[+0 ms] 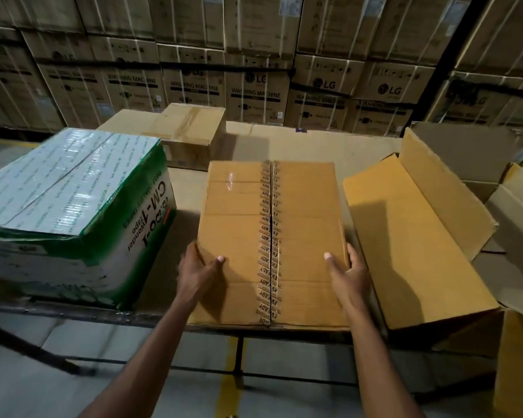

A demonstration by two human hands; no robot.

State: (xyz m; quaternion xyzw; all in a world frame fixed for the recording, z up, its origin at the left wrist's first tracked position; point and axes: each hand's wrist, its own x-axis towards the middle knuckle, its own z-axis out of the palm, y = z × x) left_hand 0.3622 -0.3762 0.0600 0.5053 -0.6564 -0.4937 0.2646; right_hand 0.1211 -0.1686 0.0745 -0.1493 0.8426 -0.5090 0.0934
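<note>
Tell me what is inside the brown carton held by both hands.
Nothing inside shows: the brown carton has its top flaps shut, with printed tape along the centre seam. The left hand and right hand grip its sides; the contents are hidden.

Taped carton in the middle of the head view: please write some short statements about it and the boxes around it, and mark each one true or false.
1. The left hand and the right hand grip the taped carton at its sides, thumbs on top. True.
2. Its top flaps stand open. False: they are closed, and printed tape runs along the seam.
3. A green and white Wonder Tape carton stands to its left. True.
4. The carton on its right is sealed. False: this open carton has its flaps folded out.
5. LG washing machine cartons are stacked behind. True.
</note>
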